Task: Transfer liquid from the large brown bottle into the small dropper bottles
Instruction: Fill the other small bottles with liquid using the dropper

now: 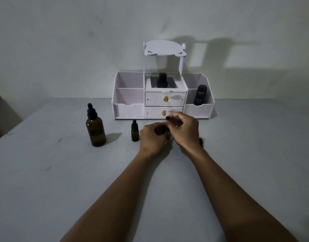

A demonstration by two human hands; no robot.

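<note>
The large brown bottle (96, 131) stands upright on the table at the left, its black dropper cap on. A small dropper bottle (135, 131) with its cap on stands just left of my left hand (153, 138). That hand is closed around another small bottle, mostly hidden by the fingers. Above it, my right hand (187, 131) pinches a black dropper cap (169, 118) whose tip pokes out between thumb and fingers. A further small dark bottle (201, 142) peeks out behind my right wrist.
A white desk organizer (129, 109) with two gold-knobbed drawers stands at the back against the wall. It holds a black bottle (162, 82) in its middle bay and a black tube (200, 95) in the right bay. The grey table (62, 180) stretches toward me.
</note>
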